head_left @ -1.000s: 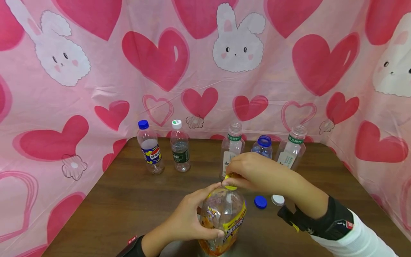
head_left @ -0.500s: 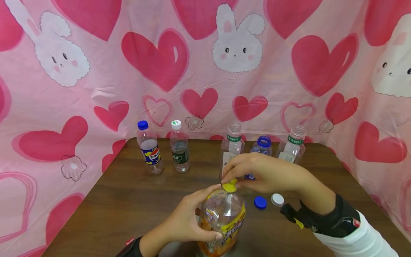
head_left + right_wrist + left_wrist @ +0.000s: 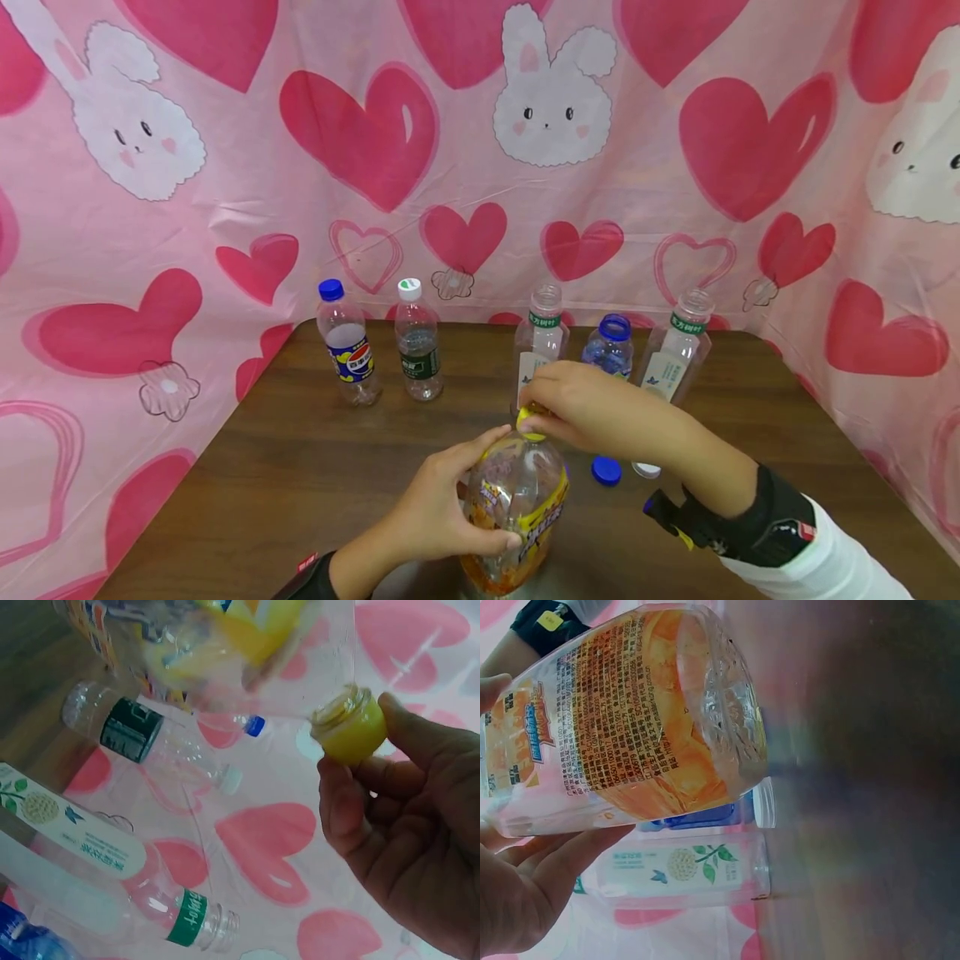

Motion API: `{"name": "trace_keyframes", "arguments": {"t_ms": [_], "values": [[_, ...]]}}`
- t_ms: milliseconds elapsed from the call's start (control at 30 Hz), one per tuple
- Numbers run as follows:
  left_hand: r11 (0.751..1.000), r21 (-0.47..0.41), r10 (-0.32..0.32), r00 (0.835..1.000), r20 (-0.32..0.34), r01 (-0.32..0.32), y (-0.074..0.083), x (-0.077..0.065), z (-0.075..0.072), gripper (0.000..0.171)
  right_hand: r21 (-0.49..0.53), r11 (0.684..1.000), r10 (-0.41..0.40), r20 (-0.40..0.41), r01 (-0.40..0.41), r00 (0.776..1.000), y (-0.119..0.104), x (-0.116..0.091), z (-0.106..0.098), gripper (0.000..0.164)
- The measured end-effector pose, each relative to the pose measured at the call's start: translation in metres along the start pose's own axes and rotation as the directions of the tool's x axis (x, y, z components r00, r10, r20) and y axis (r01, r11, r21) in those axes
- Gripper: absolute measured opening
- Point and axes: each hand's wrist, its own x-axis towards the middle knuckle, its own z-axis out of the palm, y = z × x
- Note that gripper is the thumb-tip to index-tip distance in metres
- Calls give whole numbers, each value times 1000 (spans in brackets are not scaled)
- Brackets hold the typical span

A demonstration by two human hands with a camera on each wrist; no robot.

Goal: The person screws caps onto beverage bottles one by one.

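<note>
Turning at the wrist since half a second ago, the right hand [image 3: 573, 400] is now showing its thumb across the front of the yellow cap [image 3: 356, 735], pinching it at the mouth of a clear, orange-labelled bottle [image 3: 525, 492]. I am seeing that bottle standing roughly upright at the near side of the brown surface [image 3: 337, 467]; its base is hiding from the head view. The left hand [image 3: 442, 500] is grasping its body, thumb in front. Just to the right, a blue cap [image 3: 606, 471] is lying beside a partly hidden white cap [image 3: 647, 471].
</note>
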Motion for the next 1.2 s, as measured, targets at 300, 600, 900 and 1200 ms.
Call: {"name": "trace_keyframes", "arguments": {"t_ms": [300,600,900,1200], "values": [[980,189,75,994,-84,-58,2,1,4,92,-78,984,153,-76,-159,985,-15,1,4,16],[967,248,87,991,-99,-60,5,3,4,94,-118,965,223,-93,-233,970,-21,3,2,16],[968,249,85,984,-159,-43,1,6,-9,98,26,943,326,-257,-331,910,-17,-8,16,26],[938,281,-84,921,-380,201,-21,29,-42,98,-18,963,255,-247,-268,935,-19,-39,56,33]]}}
